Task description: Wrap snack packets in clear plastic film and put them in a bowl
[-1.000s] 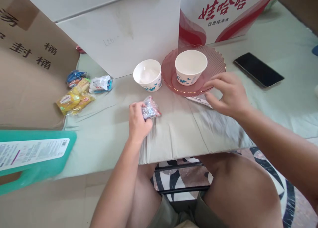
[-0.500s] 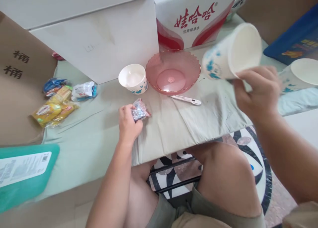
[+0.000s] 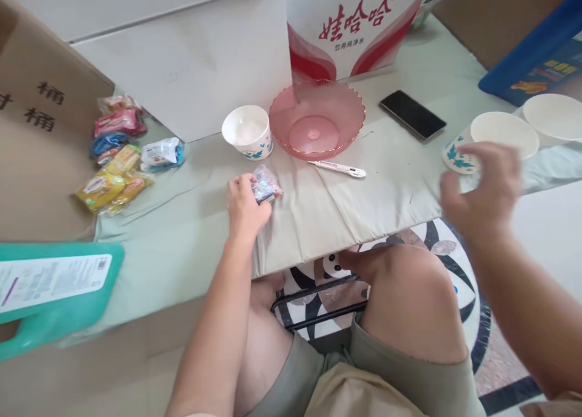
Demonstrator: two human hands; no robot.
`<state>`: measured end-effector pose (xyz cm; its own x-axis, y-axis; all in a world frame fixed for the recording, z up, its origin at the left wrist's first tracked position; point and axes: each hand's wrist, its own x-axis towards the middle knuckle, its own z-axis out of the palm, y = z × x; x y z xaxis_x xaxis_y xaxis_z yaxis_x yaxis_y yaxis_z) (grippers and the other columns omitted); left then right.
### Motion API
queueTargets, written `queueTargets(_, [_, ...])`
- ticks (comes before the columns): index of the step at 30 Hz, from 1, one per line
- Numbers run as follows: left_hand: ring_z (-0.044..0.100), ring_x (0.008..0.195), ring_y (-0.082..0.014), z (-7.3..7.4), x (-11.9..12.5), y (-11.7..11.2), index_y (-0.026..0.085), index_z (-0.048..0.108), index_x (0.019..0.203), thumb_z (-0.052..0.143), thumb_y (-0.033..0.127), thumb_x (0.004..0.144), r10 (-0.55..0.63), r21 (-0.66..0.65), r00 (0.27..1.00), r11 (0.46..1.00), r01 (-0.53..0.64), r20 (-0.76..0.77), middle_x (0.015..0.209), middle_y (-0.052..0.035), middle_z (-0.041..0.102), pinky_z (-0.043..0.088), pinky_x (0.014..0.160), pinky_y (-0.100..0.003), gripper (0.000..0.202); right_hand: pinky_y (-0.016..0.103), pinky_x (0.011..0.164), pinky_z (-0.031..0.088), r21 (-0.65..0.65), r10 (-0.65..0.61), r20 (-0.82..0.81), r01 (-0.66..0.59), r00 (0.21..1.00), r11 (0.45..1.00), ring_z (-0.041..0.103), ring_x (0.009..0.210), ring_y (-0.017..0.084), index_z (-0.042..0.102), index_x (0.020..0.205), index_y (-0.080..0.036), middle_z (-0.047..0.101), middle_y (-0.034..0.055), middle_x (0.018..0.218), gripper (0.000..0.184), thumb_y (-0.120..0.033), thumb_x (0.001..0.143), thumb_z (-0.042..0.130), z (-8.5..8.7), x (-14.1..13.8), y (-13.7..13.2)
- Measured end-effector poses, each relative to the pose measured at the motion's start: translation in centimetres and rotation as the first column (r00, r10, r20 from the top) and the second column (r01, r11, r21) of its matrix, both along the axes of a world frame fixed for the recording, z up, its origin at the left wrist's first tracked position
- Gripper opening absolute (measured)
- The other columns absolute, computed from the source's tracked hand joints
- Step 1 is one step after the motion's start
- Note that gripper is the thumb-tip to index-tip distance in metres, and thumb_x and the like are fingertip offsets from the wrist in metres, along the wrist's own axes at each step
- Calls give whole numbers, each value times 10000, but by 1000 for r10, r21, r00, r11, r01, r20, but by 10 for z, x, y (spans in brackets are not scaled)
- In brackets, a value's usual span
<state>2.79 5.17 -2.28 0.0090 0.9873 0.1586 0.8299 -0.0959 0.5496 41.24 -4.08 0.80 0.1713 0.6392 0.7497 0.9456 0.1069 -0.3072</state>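
My left hand (image 3: 245, 205) is closed on a small packet in clear shiny wrapping (image 3: 266, 185), resting at the cloth-covered table. My right hand (image 3: 486, 190), a little blurred, has its fingers apart and curved in front of a white paper cup with blue print (image 3: 461, 153). Whether the fingertips touch that cup I cannot tell. Behind it on the right stands another white cup (image 3: 552, 117). A third paper cup (image 3: 248, 129) sits beside the pink scalloped bowl (image 3: 318, 120). A white utility knife (image 3: 341, 169) lies in front of the bowl.
A black phone (image 3: 412, 114) lies right of the bowl. Several wrapped snacks (image 3: 118, 156) are heaped at left, near a green jug (image 3: 73, 296). White boxes (image 3: 191, 59) and a red-and-white carton (image 3: 345, 35) line the back. A blue package (image 3: 536, 65) stands far right.
My right hand has lowered the paper cup to the right side of the table and let go of it. The phone has come into sight. My left hand keeps its packet.
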Motion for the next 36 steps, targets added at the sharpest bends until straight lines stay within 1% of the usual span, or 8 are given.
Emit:
queueTargets(3, [480,1334,-366,-2,6,-5,216,489,1116,748,201,725,-26,51,1000,998,27,-11,1263,-149,508,353,1179,-548,469,496,913,556,-286,177,-69,-189,982,939,698,991,319,683,1145,-273,736,128,1049,317,-282,858,548,-8,-83,24])
queueTargets(7, [425,1431,-346,-3,7,-9,214,492,1102,765,302,757,-65,76,994,995,59,82,1362,-173,471,317,1225,-513,448,509,984,516,-482,103,-113,-145,988,864,653,1123,345,642,1243,-187,704,170,1233,411,-270,873,484,-33,-135,59])
queueTargets(10, [481,1401,-285,1,3,-7,233,508,1087,682,276,818,-124,53,980,992,117,156,1340,-139,518,388,1190,-447,323,536,1020,486,-525,25,-94,-71,995,848,621,1164,374,581,1364,-120,685,203,1278,541,-266,849,507,-52,-133,69])
queueTargets(13, [582,1265,-241,6,0,-3,229,511,1111,628,222,815,-179,53,958,984,171,222,1252,-105,599,458,1121,-396,318,512,977,504,-550,87,-60,-105,994,828,636,1061,354,639,1300,-125,710,181,1107,483,-239,852,498,-60,-127,67])
queueTargets(21, [585,1259,-260,-2,-3,3,230,502,1243,639,156,725,-309,85,878,950,299,365,1319,-109,598,498,1043,-389,541,426,819,505,-530,194,-138,-238,971,814,626,887,282,680,1008,-199,669,117,958,276,-183,791,511,-50,-140,57])
queueTargets(26, [585,1175,-316,-2,-7,-3,208,593,1127,691,390,829,-82,-52,967,994,97,241,1158,-128,653,446,1084,-503,362,385,718,460,-420,240,-354,-383,904,823,573,765,237,577,902,-239,610,65,845,212,-166,727,483,-43,-152,46])
queueTargets(29, [600,1074,-323,4,-4,-10,208,624,989,724,412,805,-79,-127,980,987,103,183,979,-103,670,480,1001,-497,292,376,716,451,-420,225,-427,-412,876,808,563,770,228,557,883,-244,590,53,838,146,-215,751,503,-35,-157,39])
queueTargets(36, [646,960,-188,8,6,-12,233,598,1127,749,203,697,-225,-64,773,944,324,594,1077,-37,642,527,883,-331,457,346,701,426,-417,211,-539,-476,816,774,471,685,173,531,780,-239,523,12,767,100,-329,808,565,-14,-168,42])
